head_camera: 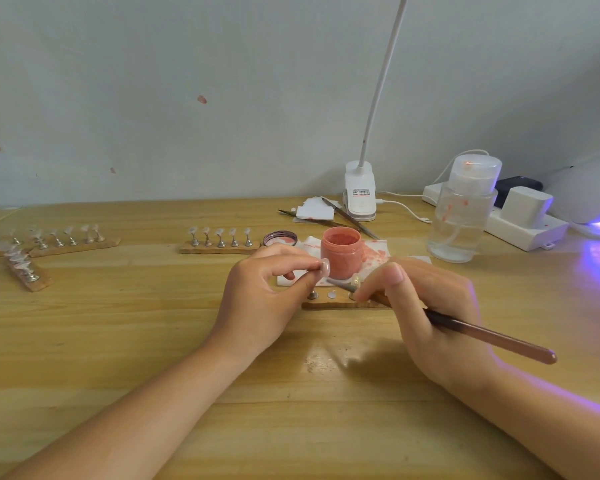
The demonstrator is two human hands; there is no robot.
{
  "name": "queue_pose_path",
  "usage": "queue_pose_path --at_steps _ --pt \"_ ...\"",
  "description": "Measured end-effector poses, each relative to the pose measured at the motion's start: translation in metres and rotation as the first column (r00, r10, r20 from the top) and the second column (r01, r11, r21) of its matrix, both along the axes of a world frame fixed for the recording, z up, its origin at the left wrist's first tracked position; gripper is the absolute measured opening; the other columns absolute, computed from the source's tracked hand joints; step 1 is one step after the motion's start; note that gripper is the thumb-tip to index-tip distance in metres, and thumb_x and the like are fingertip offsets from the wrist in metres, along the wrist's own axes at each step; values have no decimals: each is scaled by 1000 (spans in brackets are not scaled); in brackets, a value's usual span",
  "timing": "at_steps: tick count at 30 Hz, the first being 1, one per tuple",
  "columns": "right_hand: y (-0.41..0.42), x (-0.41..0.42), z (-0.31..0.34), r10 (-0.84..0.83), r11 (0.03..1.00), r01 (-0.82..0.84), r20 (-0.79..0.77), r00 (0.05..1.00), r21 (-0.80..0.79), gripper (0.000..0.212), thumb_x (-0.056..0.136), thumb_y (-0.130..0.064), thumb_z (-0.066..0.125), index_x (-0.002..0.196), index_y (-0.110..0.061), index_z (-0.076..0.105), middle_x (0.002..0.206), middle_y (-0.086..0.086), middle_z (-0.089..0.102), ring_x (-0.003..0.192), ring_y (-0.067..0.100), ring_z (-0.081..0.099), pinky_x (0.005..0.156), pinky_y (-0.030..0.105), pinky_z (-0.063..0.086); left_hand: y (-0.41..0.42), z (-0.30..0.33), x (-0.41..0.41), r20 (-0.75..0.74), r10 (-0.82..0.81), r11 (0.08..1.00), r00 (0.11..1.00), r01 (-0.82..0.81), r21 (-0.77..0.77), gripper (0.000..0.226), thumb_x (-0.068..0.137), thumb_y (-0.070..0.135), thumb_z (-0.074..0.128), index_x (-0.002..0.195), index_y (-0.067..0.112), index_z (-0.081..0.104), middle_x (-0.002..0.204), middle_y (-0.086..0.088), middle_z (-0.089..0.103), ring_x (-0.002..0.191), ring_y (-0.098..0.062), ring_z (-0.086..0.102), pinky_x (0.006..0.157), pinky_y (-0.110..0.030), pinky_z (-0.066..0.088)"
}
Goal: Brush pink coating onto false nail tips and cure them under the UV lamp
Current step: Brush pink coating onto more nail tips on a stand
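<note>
Open jar: a small round jar of salmon-pink coating point(341, 252) is standing uncapped just beyond both hands, its inside smeared pink up to the rim; its round lid point(280, 238) is lying upturned beside it, beyond the left grip.
Pump bottle: a clear plastic dispenser bottle with a frosted cap point(465, 213) is standing beyond the right grip, holding clear liquid in its lower part.
Left grip: the left hand point(264, 289) is pinching a pale pink false nail tip point(324, 266) between thumb and forefinger, the other fingers curling underneath.
Nail tip: it is glossy, oval and faintly pink, and is being held in the air in front of the jar, above the near wooden holder strip point(340, 303).
Right grip: the right hand point(430, 306) is closing round a thin brown-handled brush point(482, 336), the bristle end pointing toward the nail tip and the handle trailing out to the right.
Holder strip: one metal peg and a round white dot are showing on it between the grips; the rest is hiding under the right hand.
Other tips: a wooden strip with five clear tips on pegs point(219, 242) is sitting beyond the left grip; more strips far left point(49, 242) are blurring together.
UV lamp: a white lamp casting violet light point(596, 209) is being cut off by the right edge.
Counter: the pale wooden counter point(153, 323) is carrying everything.
</note>
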State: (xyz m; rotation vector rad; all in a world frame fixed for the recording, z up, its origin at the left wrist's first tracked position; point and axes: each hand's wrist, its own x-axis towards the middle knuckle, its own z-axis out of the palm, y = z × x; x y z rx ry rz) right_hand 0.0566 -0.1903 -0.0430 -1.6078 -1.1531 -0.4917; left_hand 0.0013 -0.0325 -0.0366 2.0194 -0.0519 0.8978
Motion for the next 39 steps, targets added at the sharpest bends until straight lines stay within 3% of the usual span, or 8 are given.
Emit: queue_pose_path --at_steps 6,10,13,18,23,27,31,39 --pt "1 2 2 -54 998 54 2 999 28 53 95 -39 35 68 -6 67 69 -16 58 66 -4 56 63 12 40 0 0 0 -9 7 1000 1000 -6 10 22 73 3 72 77 25 70 75 12 63 69 5 51 67 -7 38" --pt "11 11 6 -113 992 100 -191 975 -79 64 75 -72 44 66 -12 64 69 -16 55 60 -11 55 69 17 41 0 1 -2 -20 12 999 1000 -11 30 28 74 1 71 75 29 69 75 14 63 73 8 53 69 -5 37" --pt "4 5 1 -84 996 84 -2 996 31 53 93 -44 38 67 -9 68 70 -18 59 67 -7 57 65 12 41 0 1 -2 -28 19 1000 999 -19 21 29 73 0 72 75 29 69 74 15 62 75 9 53 71 -4 36" --pt "2 1 2 -76 996 76 -2 997 42 43 94 -30 40 70 -7 67 71 -20 55 68 -2 54 64 15 40 -1 1 -1 -44 29 1000 999 -28 11 26 73 1 72 76 27 70 74 14 62 76 5 54 70 -4 36" --pt "-1 2 0 -49 995 48 6 999 86 57 96 -37 33 63 -3 66 62 -3 59 60 3 53 59 14 39 -2 2 -2 -44 30 1000 999 -31 -2 29 72 0 72 71 29 69 73 14 62 77 5 55 71 -4 37" --pt "1 1 1 -82 996 81 13 997 47 41 93 -27 40 71 -6 68 73 -15 59 69 5 56 65 20 41 -2 2 -2 -46 31 1000 998 -31 0 28 72 0 72 72 28 70 73 11 63 77 -2 55 69 -5 37" --pt "-2 3 0 -51 995 52 -18 999 82 59 96 -39 34 63 -2 66 61 0 60 58 7 53 58 18 39 -2 2 -2 -41 26 1000 999 -26 0 29 71 0 72 71 29 69 73 12 63 78 0 56 71 -4 37" --pt "-2 4 1 -44 997 45 -19 999 56 54 95 -34 36 61 -3 66 60 -1 61 58 7 54 57 19 41 -1 1 -2 -11 17 999 1000 -16 34 35 72 2 73 73 36 66 74 14 61 79 6 55 73 -3 36"
